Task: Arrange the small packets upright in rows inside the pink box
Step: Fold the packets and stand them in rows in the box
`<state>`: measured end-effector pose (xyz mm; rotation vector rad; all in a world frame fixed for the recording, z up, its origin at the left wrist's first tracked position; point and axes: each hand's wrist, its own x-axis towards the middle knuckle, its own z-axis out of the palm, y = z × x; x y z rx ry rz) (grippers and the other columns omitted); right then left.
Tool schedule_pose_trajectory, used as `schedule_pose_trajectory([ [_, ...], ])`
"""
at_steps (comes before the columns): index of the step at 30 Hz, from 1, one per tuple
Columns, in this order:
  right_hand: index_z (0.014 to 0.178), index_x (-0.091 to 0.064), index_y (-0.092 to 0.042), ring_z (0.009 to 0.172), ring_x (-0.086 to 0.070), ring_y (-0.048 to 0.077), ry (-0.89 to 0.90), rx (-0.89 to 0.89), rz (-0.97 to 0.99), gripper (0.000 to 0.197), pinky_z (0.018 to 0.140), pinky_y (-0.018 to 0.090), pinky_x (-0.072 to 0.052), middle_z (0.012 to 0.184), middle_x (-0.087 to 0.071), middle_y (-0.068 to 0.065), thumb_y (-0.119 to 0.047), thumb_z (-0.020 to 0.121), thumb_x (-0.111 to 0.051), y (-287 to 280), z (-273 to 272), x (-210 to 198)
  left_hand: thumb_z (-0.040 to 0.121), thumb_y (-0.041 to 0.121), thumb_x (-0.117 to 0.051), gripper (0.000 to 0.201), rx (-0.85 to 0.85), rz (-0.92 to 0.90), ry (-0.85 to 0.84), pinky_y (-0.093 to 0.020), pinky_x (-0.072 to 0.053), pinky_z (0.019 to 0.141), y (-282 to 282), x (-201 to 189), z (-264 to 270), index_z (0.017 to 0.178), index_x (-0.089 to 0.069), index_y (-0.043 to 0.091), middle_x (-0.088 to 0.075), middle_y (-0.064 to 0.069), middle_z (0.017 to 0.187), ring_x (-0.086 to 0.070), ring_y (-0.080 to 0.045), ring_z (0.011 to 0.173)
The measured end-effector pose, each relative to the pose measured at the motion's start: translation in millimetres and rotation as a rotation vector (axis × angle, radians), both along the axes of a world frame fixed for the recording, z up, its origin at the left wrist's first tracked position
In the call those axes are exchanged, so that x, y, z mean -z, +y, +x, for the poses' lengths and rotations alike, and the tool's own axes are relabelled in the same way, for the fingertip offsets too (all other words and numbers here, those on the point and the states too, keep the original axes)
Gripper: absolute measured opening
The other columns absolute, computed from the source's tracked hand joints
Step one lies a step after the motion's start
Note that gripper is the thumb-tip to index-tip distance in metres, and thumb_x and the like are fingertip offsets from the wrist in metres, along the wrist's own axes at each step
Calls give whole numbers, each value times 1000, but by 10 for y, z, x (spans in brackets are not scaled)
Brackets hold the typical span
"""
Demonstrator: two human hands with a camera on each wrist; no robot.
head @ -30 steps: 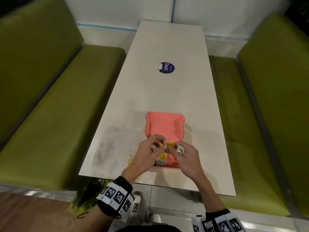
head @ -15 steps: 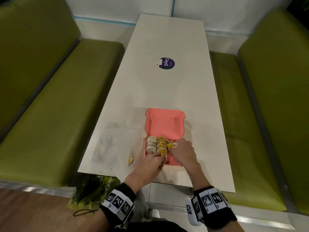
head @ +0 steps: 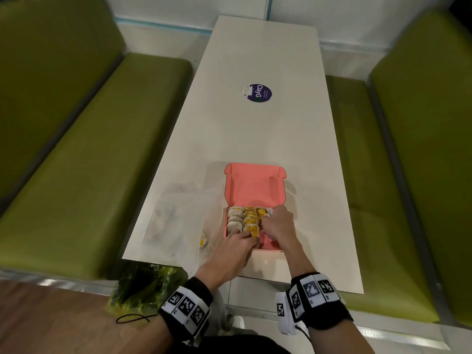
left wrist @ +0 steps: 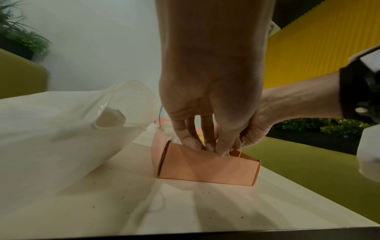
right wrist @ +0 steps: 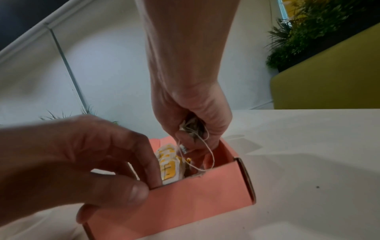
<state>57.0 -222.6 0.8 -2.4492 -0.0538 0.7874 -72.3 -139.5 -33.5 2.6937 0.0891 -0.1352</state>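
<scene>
White bench [head: 255, 139] carries the pink box [head: 255, 186]; left hand [head: 233, 247] reaches down, fingers [left wrist: 190, 142] extended onto its near wall, while right hand [right wrist: 193, 113], inside, fingers curled, clamps a stringed packet [right wrist: 192, 127].

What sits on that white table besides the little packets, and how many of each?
Pink box: 1
Clear plastic bag: 1
Purple round sticker: 1
Total: 3

We are reading "ClayG" in white letters on a round purple sticker [head: 259, 93] lying on the white table [head: 255, 139]. The smaller print beneath is proving too tiny for us.
</scene>
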Motion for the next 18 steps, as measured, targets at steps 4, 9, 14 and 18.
schedule_pose_trajectory([
  [4,93,-54,-14,80,-67,35,-13,3,52,15,68,44,-60,100,-60,14,-18,79,-53,-51,14,62,101,21,-46,18,-10,9,23,-45,-51,76,-12,-10,14,113,-59,25,-62,4,114,-53,-22,101],
  [9,102,-52,-20,81,-68,33,-48,4,86,25,71,50,-60,100,-59,9,-26,79,-56,-156,4,95,102,26,-44,20,-22,16,27,-45,-51,79,-27,-26,27,112,-61,22,-64,2,113,-54,-23,101],
  [14,105,-49,-22,73,-70,24,-19,48,150,22,64,41,-61,97,-60,6,-13,86,-54,-213,-16,-53,103,29,-42,22,-29,31,17,-44,-51,79,-38,-41,30,111,-61,23,-64,2,114,-56,-24,102],
  [18,90,-61,-13,62,-70,23,-40,35,176,14,54,35,-59,84,-63,8,-5,89,-49,-290,-6,-108,102,31,-43,22,-35,14,18,-41,-52,82,-29,-31,26,113,-61,25,-63,4,117,-56,-22,107],
])
